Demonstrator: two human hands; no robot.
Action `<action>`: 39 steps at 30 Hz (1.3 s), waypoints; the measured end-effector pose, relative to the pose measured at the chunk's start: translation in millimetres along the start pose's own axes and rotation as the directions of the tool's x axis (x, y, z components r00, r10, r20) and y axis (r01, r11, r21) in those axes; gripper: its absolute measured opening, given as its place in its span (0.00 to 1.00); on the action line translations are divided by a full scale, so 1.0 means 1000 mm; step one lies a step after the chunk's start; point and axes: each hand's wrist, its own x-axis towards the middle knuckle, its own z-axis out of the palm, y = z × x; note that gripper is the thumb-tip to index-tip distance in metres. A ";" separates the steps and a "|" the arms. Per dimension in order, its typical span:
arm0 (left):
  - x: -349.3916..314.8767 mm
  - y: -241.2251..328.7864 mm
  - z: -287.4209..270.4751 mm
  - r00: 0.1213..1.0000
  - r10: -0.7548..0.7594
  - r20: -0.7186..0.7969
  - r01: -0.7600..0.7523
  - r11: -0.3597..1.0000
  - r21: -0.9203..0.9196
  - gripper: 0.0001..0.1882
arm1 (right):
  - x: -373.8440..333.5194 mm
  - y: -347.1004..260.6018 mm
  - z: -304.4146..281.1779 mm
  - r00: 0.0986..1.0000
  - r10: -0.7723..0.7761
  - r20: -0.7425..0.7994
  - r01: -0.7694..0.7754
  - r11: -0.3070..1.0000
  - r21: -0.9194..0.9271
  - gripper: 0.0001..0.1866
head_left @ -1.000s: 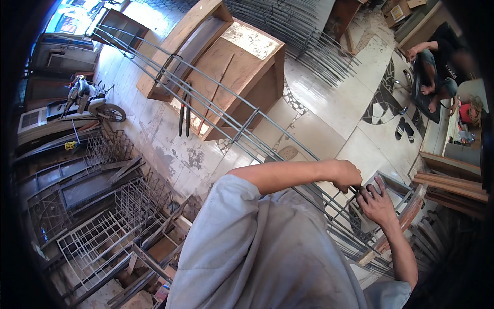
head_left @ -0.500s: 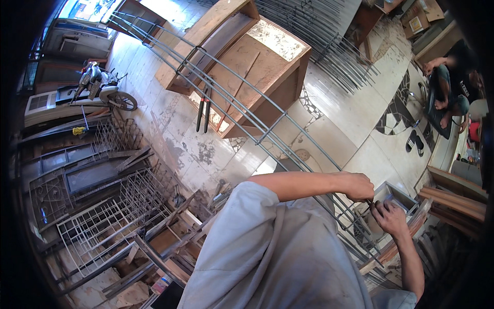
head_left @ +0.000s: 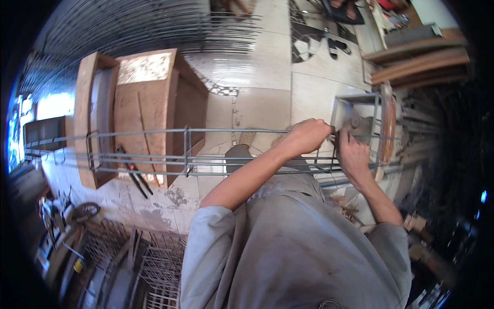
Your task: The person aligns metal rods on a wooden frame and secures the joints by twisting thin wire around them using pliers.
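A long cage of thin steel rods (head_left: 226,131) tied with square wire stirrups (head_left: 187,150) runs from left to right in front of me. Both hands meet at a stirrup near its right part. My left hand (head_left: 310,136) is closed, its fingertips at the upper rod. Close beside it, my right hand (head_left: 354,154) has its fingers curled in against the same spot. Whatever small thing lies between the fingers is too hidden to name. To the left, pincers with dark handles (head_left: 135,177) hang at the cage over a wooden furniture piece (head_left: 126,98).
Bundles of loose steel rods (head_left: 154,26) lie at the far left. A grey metal frame (head_left: 357,97) and wooden planks (head_left: 419,67) stand on the right. Sandals (head_left: 339,47) and a person's legs are at the far side. A motorcycle (head_left: 64,211) and wire grids (head_left: 162,262) are at the lower left.
My view has turned, so the rod cage now runs level across it rather than slanting. My hands stay together at the cage's right part, both still closed.
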 end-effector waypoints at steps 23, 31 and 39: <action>-0.310 0.088 -0.048 -0.210 -0.201 -0.957 0.283 0.924 -0.256 0.21 | -0.083 0.002 -0.068 0.671 0.612 -0.419 -0.307 0.744 0.594 0.20; -0.486 -0.052 0.006 -0.346 -0.349 -0.871 0.811 0.355 -0.464 0.45 | -0.124 -0.029 -0.060 0.713 0.528 -0.462 0.044 0.623 0.781 0.17; -0.494 -0.150 -0.006 -0.187 -0.522 -0.832 0.901 0.247 -0.358 0.38 | -0.175 -0.046 -0.048 0.814 0.424 -0.397 0.084 0.591 0.803 0.16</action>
